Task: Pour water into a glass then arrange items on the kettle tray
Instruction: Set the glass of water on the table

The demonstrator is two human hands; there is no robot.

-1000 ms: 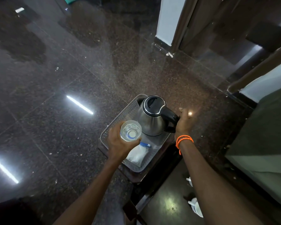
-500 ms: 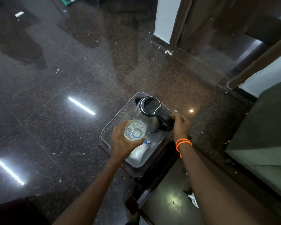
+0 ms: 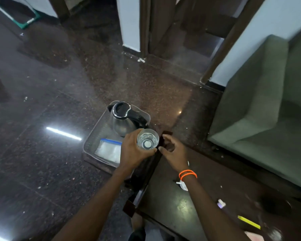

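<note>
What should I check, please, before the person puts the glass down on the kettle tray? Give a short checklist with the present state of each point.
1. Left hand holds the glass firmly: ok, fingers wrap its side.
2. Glass upright: ok.
3. Water in the glass: ok, though the level cannot be told.
4. Kettle standing on the tray: ok, upright, lid closed.
5. Free spot on the tray: cannot tell; the plastic bag takes much of the near part.
6. Right hand free to help: ok, it holds nothing.
</note>
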